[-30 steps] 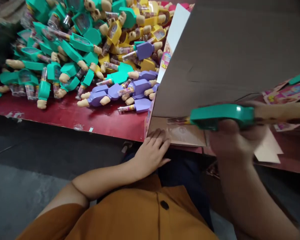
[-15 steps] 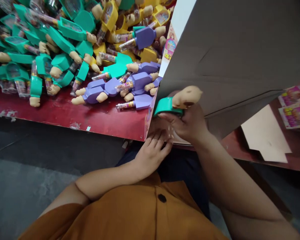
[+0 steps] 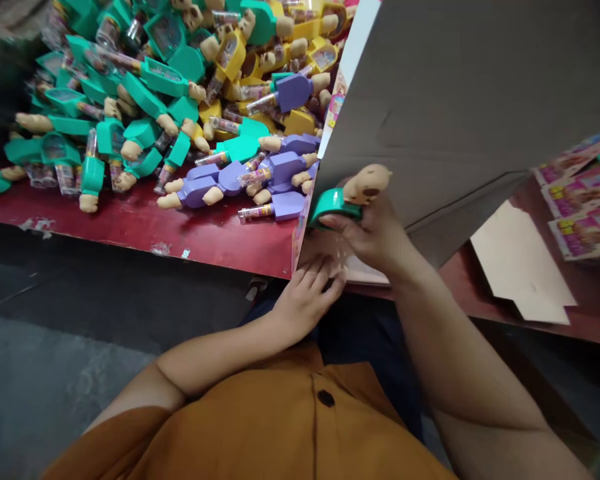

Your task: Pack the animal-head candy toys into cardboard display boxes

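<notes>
My right hand (image 3: 380, 233) is wrapped round a green toy (image 3: 336, 203) with a beige animal-shaped top, held over the lower left corner of an open cardboard box (image 3: 445, 100). A clear tube hangs below the toy. My left hand (image 3: 307, 293) lies at the box's near edge, its fingertips reaching just inside beneath the toy. Those fingers are slightly apart; whether they press on the tube or only on the cardboard is hard to tell.
A heap of green toys (image 3: 147, 97), yellow toys (image 3: 230, 57) and purple toys (image 3: 280, 170) covers the red table (image 3: 220, 243) at left. To the right lie a flat cardboard piece (image 3: 523, 267) and pink printed packages (image 3: 590, 230).
The view has shifted a little, so the heap appears further right. My right hand still holds the green toy, slightly higher in the picture. My left hand has hardly moved.
</notes>
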